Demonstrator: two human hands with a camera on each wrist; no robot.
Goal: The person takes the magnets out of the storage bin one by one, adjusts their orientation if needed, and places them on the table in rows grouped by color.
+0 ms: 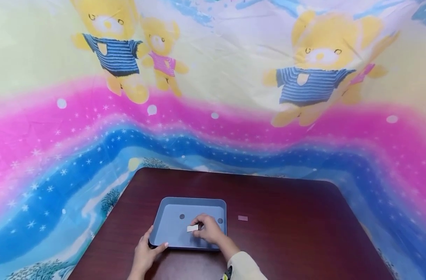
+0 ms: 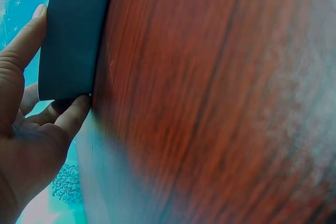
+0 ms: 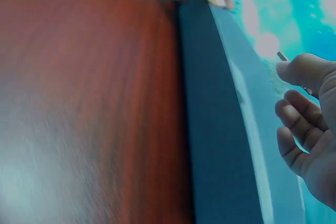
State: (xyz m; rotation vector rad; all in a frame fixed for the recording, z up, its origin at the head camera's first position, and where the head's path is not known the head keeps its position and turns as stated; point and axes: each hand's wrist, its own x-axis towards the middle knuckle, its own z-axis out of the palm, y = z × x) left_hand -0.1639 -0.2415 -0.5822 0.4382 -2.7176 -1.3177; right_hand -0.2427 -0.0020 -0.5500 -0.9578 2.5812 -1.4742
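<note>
A shallow blue-grey tray [image 1: 170,233] lies on the table. My left hand [image 1: 145,249] holds its near left corner, thumb over the front rim and fingers along the left side. Above the tray floor, my right hand [image 1: 208,229] pinches a small white rectangular piece [image 1: 192,228] between thumb and fingers. Edge-on in the right wrist view, the piece [image 3: 282,56] looks thin, mostly covered by the thumb. Inside the tray, a small dark disc [image 1: 182,216] lies toward the back, and another dark disc [image 1: 220,221] is by the right wall.
A small pink rectangular piece [image 1: 242,218] lies on the dark red-brown wooden table [image 1: 297,233], just right of the tray. Behind and beside the table hangs a colourful cloth [image 1: 234,128] printed with bears.
</note>
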